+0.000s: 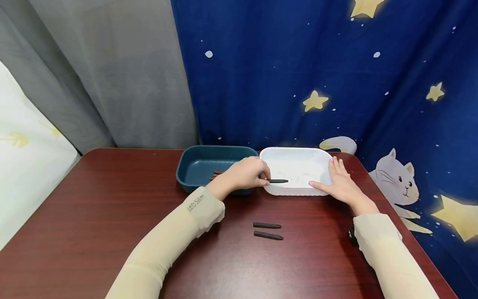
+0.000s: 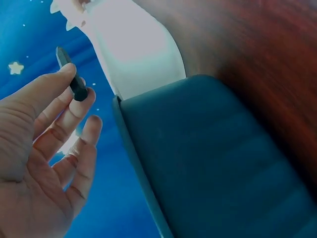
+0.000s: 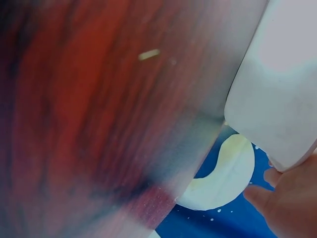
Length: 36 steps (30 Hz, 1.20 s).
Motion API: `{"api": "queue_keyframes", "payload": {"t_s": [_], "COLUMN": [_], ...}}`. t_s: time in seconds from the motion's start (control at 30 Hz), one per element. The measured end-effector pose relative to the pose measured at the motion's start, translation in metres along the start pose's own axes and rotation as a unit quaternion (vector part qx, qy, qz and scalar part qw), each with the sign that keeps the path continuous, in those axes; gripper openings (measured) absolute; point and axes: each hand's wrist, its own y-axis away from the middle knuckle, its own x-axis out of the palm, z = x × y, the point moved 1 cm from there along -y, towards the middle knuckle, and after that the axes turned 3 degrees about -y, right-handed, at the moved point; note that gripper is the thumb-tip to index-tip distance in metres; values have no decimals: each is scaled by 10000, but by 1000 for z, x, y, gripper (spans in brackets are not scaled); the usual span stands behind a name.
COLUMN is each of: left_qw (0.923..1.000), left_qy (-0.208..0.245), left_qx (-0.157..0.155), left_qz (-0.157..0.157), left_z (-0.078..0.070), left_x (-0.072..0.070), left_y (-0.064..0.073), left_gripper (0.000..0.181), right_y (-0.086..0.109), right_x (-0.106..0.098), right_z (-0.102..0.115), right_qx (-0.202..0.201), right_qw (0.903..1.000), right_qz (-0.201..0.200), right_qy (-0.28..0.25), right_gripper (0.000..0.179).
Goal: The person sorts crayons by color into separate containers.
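Note:
Between thumb and fingertips my left hand (image 1: 249, 172) pinches a black crayon (image 1: 278, 181), six-sided with a tapered tip. In the left wrist view the crayon (image 2: 72, 74) stands out past the thumb, the other fingers loosely bent. It overlaps the near left part of a white plastic basin (image 1: 295, 164) in the head view. My right hand (image 1: 341, 182) rests at that basin's right end, fingers straight along the rim and thumb spread toward the front. Two more black crayons (image 1: 267, 225) lie side by side on the table in front.
A dark teal basin (image 1: 194, 166) stands left of the white one, their ends meeting; several reddish-brown sticks (image 1: 218, 172) show inside, partly behind my left forearm. Both basins sit near the back edge of the reddish wooden table (image 1: 123, 199). A blue starry curtain (image 1: 254, 83) hangs behind.

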Motion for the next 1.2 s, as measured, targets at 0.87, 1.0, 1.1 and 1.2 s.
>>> {"api": "queue_keyframes", "payload": {"t_s": [0.87,1.0,1.1,1.2], "left_qw": [9957,9934,9919,9908], "left_qy": [-189,-345,-435,-462], "left_qx": [-850,-1006,-1061,-1109], "left_qz": [317,434,542,627], "left_z": [7,6,5,6], "left_x": [37,44,50,52], "left_y": [-69,-78,-86,-91], "left_gripper": [5,4,7,9], "right_y": [-1,-1,-1,-1], "right_x": [6,2,0,0], "right_z": [0,0,-1,-2], "right_qx": [35,36,72,76], "right_qw": [10000,10000,10000,9999], "right_qz": [-10,-31,-37,-57], "right_qy": [-54,-13,-9,-73], "right_gripper": [121,120,121,121]}}
